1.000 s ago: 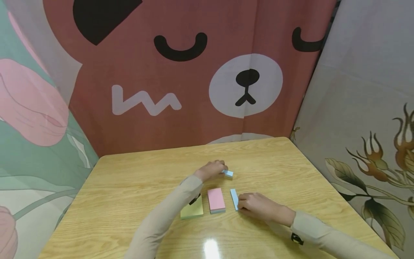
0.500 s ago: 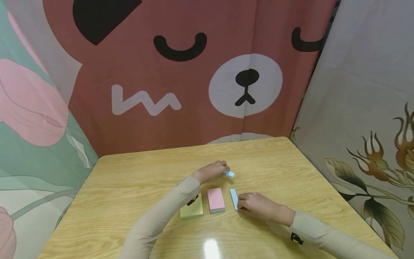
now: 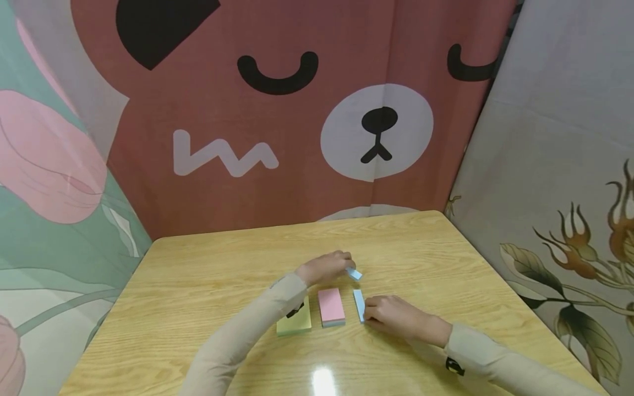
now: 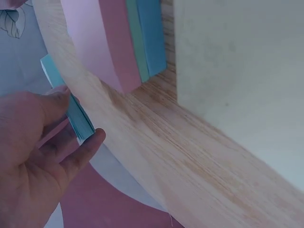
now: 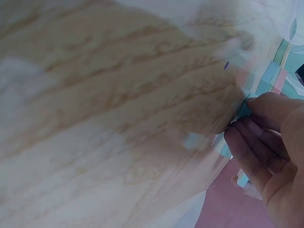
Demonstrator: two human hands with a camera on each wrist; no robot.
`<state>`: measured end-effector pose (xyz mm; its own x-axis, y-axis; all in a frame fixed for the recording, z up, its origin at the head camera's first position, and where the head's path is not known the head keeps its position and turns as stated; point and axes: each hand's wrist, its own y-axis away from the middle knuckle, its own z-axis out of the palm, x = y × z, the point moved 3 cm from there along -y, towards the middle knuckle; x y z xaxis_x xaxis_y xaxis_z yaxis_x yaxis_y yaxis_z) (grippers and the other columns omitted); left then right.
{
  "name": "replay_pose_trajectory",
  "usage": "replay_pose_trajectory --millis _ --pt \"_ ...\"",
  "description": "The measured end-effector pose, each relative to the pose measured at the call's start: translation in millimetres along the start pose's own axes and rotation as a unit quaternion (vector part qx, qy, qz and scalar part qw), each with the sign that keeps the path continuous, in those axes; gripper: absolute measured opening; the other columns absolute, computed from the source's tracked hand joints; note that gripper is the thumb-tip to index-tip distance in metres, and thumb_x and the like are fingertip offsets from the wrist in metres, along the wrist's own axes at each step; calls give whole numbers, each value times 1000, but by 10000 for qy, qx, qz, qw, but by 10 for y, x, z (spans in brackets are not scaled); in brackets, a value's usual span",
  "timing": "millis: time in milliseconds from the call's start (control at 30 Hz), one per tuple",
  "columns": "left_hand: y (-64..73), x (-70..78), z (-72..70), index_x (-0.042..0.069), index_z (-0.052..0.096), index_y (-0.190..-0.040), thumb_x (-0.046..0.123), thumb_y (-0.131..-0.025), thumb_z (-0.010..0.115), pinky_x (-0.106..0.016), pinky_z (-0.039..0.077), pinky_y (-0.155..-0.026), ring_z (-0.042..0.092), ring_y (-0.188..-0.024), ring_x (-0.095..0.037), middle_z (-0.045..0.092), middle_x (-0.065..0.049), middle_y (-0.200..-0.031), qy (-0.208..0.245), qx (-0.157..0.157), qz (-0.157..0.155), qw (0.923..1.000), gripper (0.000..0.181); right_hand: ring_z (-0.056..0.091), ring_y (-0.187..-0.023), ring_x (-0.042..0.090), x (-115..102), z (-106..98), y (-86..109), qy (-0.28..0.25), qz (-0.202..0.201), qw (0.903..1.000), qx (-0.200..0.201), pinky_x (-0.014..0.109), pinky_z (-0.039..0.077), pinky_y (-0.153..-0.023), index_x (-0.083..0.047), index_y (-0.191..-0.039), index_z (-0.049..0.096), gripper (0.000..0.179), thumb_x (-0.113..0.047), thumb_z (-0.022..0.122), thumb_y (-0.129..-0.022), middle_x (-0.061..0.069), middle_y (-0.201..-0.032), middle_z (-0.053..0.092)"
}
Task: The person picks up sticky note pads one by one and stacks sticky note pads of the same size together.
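My left hand (image 3: 325, 268) pinches a narrow blue sticky note pad (image 3: 354, 274) beyond the other pads, its free end pointing right and towards me. The left wrist view shows that pad (image 4: 78, 116) between thumb and fingertips, on edge. A second narrow blue sticky note pad (image 3: 358, 302) lies on the table, and my right hand (image 3: 396, 315) grips its right side with bent fingers. In the right wrist view, the thumb and fingertips (image 5: 232, 133) meet at this pad, covering part of it.
Left of the second blue pad lies a stack of sticky notes (image 3: 331, 304), pink on top, with green and blue below. A wider yellow sticky note pad (image 3: 303, 323) sits left of it, partly under my left sleeve. Curtains border the wooden table (image 3: 208, 275).
My left hand has moved slightly right and towards me with its blue pad, bringing it closer to the second blue pad. My right hand stays in place.
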<state>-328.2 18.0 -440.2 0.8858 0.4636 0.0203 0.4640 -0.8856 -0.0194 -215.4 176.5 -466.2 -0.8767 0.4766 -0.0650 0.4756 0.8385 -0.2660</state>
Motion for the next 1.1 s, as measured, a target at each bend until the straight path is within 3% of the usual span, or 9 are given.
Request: replay_pose_trajectory --millis 300,800,1100 --pt "-1 51 -2 10 69 -119 8 -96 65 -19 45 -91 58 -106 -15 63 -1 -115 153 -72 84 9998 23 49 -72 -5 7 10 3 -1 108 9999 -99 9 45 -61 -11 -85 71 7 -8 77 -86 -7 -83 60" --pt "-66 169 18 15 74 -109 12 -93 70 -16 45 -83 59 -97 -11 65 2 -105 133 -243 365 9989 18 48 -72 -5 -5 -6 3 25 134 9998 -137 10 45 -61 -12 -85 71 7 -9 77 -86 -7 -83 60" --pt "-111 191 108 22 76 -111 14 -90 71 -14 43 -82 57 -96 -8 65 6 -108 98 -652 135 9977 23 40 -67 -5 -10 -10 11 25 52 10000 5 7 40 -57 -12 -82 69 11 -7 79 -84 -9 -79 55"
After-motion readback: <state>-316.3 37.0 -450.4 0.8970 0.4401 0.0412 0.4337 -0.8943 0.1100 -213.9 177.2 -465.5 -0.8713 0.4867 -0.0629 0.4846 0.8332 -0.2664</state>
